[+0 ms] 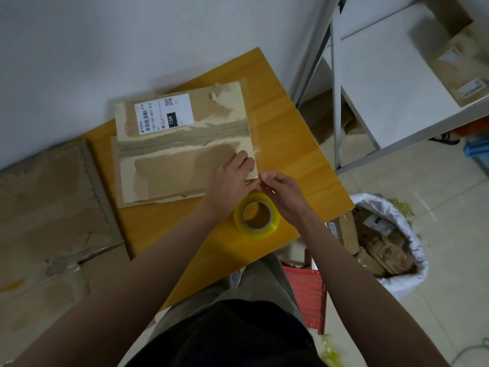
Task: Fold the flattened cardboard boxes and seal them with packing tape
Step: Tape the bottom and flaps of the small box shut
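Currently we find a flattened cardboard box (182, 152) lying on the yellow table (299, 144), its long axis running left to right across the top, roughly parallel to the wall, with the shipping label (164, 113) on its far half. The left hand (230, 178) rests on the box's near right corner, fingers extended and pressing down. The right hand (280, 192) sits just beside it at that same corner, thumb and forefinger pinched together, apparently on a strip of clear tape (255, 133) that runs along the box's right edge; we cannot confirm the grip, as the film is barely visible. The tape roll (257, 215) lies flat on the table, directly below both hands.

Risks noted: the strip may fold onto itself or wrinkle if tension drops, and the torn, peeled cardboard surface may give poor adhesion. The box remains unfolded, so sealing here could prove premature.
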Demonstrator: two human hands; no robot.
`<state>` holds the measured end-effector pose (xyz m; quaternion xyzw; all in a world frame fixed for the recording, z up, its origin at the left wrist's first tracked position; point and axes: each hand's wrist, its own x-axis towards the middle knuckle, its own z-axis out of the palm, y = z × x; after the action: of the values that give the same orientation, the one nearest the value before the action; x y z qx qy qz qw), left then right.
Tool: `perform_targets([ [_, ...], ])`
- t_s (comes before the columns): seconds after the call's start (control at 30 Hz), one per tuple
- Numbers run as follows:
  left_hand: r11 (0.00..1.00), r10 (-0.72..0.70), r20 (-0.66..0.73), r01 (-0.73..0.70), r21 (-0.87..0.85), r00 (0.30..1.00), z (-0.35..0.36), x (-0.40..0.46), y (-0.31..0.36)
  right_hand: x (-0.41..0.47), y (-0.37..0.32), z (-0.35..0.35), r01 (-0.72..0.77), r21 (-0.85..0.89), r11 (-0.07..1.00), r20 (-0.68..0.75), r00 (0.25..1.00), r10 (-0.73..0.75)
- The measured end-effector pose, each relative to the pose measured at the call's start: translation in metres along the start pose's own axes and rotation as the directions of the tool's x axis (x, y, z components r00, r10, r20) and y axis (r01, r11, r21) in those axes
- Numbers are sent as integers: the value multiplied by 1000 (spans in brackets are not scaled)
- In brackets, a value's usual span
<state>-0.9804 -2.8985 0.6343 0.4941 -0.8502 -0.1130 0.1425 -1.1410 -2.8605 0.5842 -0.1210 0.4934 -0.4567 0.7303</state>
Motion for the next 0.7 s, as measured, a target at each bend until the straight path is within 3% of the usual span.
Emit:
perform_targets([
  [0.13,1000,10,-5,-10,22,1000,0,0,-2,3,0,7,-35,0,999,-35,999,35],
  [0.27,1000,29,-41,-29,9,999,3,-3,-5,0,0,19,-103,139,985,-47,993,110],
  [0.37,999,34,-65,-33,8,997,6,-3,-6,-4,1,24,-104,212,972,-193,970,146],
  [0.43,999,42,-53,-41,19,998,7,-4,-6,-6,0,26,-65,26,998,-329,942,70],
  [0.5,999,44,-26,-44,14,999,7,-4,-7,-7,-3,31,9,-229,973,-389,916,-100],
  [0.6,996,33,-3,-33,-86,999,1,-2,-11,-10,-9,42,145,-560,816,-366,840,-401],
  [0.7,990,-1,77,12,-144,997,-8,5,-20,-19,-12,52,305,-742,596,-208,741,-638],
])
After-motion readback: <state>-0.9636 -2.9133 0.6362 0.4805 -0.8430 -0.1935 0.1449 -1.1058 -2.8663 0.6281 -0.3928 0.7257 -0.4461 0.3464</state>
